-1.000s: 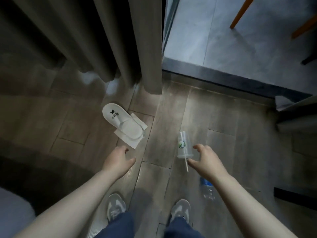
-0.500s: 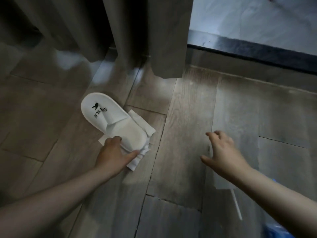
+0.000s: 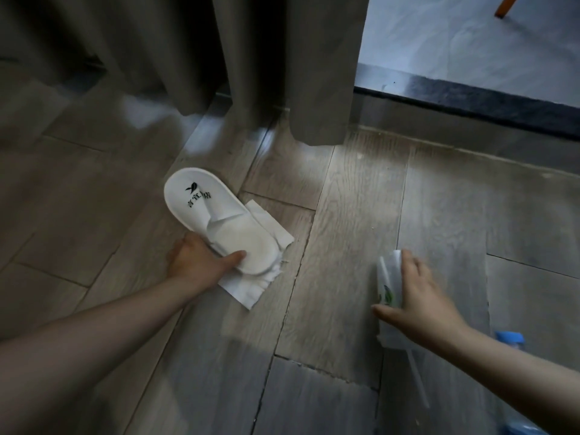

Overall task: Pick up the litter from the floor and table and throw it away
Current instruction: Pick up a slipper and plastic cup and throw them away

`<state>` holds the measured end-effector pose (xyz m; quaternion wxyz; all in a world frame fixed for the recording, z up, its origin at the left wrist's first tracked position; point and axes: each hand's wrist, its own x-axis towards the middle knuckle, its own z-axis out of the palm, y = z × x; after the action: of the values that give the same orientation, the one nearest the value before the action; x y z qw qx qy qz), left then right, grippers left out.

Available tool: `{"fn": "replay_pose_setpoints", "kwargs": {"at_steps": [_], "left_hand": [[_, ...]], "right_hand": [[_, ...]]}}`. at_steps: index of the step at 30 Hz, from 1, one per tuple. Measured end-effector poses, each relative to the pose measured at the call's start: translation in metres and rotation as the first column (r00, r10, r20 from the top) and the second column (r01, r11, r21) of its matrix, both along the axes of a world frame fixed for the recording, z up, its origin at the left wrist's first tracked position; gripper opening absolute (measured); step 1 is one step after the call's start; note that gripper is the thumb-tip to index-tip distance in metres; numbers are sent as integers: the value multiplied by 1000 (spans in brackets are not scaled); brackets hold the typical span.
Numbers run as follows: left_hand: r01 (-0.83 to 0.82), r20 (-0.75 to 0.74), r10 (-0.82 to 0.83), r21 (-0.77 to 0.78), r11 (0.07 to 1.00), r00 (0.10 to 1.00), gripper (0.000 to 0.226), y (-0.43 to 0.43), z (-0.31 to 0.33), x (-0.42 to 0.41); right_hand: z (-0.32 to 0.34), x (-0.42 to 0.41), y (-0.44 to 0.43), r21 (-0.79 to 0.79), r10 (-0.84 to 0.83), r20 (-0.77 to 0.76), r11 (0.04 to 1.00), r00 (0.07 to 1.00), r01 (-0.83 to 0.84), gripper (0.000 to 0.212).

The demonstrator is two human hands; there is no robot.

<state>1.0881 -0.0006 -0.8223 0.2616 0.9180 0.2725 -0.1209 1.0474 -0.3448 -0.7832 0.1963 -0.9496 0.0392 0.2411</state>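
A white disposable slipper (image 3: 201,208) with a black logo lies on the wood floor, on top of a white paper wrapper (image 3: 251,285). My left hand (image 3: 196,262) grips the slipper's heel end, thumb on top of the sole. To the right a clear plastic cup (image 3: 387,287) with a green logo lies on its side, a white straw (image 3: 417,376) sticking out toward me. My right hand (image 3: 417,301) closes over the cup, fingers along its right side and thumb at its left. A plastic bottle with a blue cap (image 3: 510,339) lies at the lower right, mostly hidden by my forearm.
Grey curtains (image 3: 251,58) hang to the floor just beyond the slipper. A dark door threshold (image 3: 470,92) runs across the upper right, with pale tiles behind it and an orange chair leg (image 3: 505,6) at the top edge.
My left hand has taken hold of the slipper's heel. My right hand has dropped onto the cup, which has come back into view beside it.
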Motion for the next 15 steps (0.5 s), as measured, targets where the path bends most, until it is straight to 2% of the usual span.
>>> {"fn": "replay_pose_setpoints", "kwargs": {"at_steps": [1,4,6,11,15], "left_hand": [[-8,1,8,-4,1000,1000,88,-2,1,2],[-18,-56,19,19,1000,998,115,-5,-3,4],[-10,-84,12,21,1000,996,119,-6,-7,4],[-36,-86,37,7,999,996,93,-13,-2,13],[-88,-95,78,-102,991,992,83,-21,-6,14]], "right_hand": [[0,0,2,4,17,1,1000,1000,-17,114],[0,0,6,27,10,-7,1000,1000,-9,115],[-3,-2,6,56,-7,-10,998,1000,7,115],[-7,-4,5,76,-11,-3,997,1000,12,115],[-7,-4,6,65,-14,11,998,1000,14,117]]}}
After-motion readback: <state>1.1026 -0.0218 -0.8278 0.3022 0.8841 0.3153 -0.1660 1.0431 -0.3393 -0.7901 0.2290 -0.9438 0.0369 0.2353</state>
